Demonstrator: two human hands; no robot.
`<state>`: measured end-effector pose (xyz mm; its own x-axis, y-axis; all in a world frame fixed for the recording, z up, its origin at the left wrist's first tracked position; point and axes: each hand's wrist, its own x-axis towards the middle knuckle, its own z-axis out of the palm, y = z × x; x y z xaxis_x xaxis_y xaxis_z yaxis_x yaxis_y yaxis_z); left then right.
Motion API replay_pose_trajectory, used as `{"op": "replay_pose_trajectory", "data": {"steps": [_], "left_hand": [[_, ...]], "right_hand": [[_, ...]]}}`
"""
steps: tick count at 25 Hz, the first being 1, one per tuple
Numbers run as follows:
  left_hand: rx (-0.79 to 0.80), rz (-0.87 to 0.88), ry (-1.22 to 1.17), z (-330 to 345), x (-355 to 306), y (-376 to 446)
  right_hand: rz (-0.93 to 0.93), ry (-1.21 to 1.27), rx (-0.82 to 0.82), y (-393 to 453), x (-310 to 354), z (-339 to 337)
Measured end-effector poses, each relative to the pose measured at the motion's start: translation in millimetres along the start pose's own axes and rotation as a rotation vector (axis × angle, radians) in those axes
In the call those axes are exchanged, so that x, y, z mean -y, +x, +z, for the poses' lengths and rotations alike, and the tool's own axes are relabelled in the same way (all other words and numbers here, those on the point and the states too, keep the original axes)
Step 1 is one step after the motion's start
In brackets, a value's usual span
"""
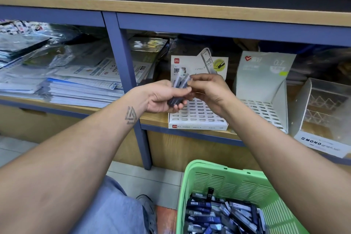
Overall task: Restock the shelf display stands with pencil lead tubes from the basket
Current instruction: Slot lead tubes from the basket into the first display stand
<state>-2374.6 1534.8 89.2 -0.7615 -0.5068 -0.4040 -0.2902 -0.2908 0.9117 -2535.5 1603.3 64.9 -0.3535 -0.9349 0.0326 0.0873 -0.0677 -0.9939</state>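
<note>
Just above the white HB 0.5 display stand (198,115), the left hand (163,97) grips a small bundle of pencil lead tubes (179,86), and the right hand (207,89) pinches the top of 1 tube. Below the stand, the green basket (228,182) holds many more tubes; a 0.7 stand (266,85) sits right of it.

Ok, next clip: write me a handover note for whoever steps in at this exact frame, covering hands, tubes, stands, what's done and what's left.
Left hand grips a small bundle of lead tubes.
Right hand pinches the top of one tube in that bundle.
Both are above the HB 0.5 stand, whose visible slots look empty.
The 0.7 stand beside it also looks empty.
The green basket on the floor holds many more tubes.
Done: a bundle picked up. Left: slot tubes into both stands.
</note>
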Motion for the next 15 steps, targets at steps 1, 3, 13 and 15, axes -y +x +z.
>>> {"op": "replay_pose_trajectory", "data": {"steps": [1,3,13,15], "left_hand": [[0.004,-0.004,-0.023,0.5,0.0,-0.1],[0.014,-0.019,-0.042,-0.3,1.4,-0.3],[-0.119,-0.093,0.170,-7.5,2.8,1.3],[-0.282,-0.052,0.261,-14.7,0.8,5.5]], "right_hand": [[0.014,0.011,-0.018,-0.7,1.0,-3.1],[0.022,-0.039,-0.087,-0.3,0.6,-9.7],[-0.069,-0.159,-0.139,3.0,-3.2,-16.6],[-0.140,-0.238,-0.186,6.9,-3.1,-16.7]]}}
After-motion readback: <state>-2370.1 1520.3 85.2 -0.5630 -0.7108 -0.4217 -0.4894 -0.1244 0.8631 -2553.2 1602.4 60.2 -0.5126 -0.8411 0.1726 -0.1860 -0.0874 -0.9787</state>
